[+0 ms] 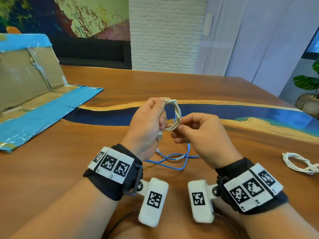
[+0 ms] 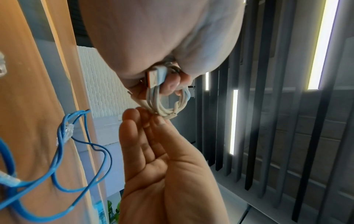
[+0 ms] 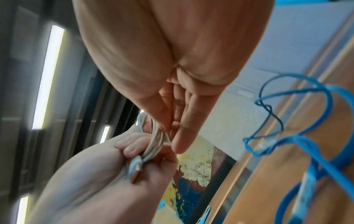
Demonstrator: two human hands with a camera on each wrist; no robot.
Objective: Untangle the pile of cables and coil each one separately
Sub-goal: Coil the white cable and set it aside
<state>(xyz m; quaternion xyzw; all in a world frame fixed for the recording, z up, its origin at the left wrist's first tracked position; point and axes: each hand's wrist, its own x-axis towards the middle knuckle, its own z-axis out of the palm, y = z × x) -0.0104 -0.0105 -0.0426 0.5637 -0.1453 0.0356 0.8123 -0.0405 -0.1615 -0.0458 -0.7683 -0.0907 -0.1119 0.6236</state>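
Note:
I hold a small coil of white USB cable (image 1: pixel 173 116) up above the table. My left hand (image 1: pixel 150 123) grips the coil's left side, its fingers curled round the loops (image 2: pixel 164 104), with the USB plug (image 2: pixel 156 77) sticking out below the palm. My right hand (image 1: pixel 195 130) pinches the coil's right side between thumb and fingertips (image 3: pixel 178 136). A blue network cable (image 1: pixel 172 157) lies loose and looped on the table under my hands, also visible in the left wrist view (image 2: pixel 76 151) and the right wrist view (image 3: pixel 298 136). A second white cable (image 1: pixel 298 163), coiled, lies at the right.
A flattened cardboard box with blue tape (image 1: pixel 34 94) lies and leans at the left of the wooden table (image 1: pixel 86 169). A potted plant in a woven basket (image 1: pixel 309 94) stands past the table's right edge.

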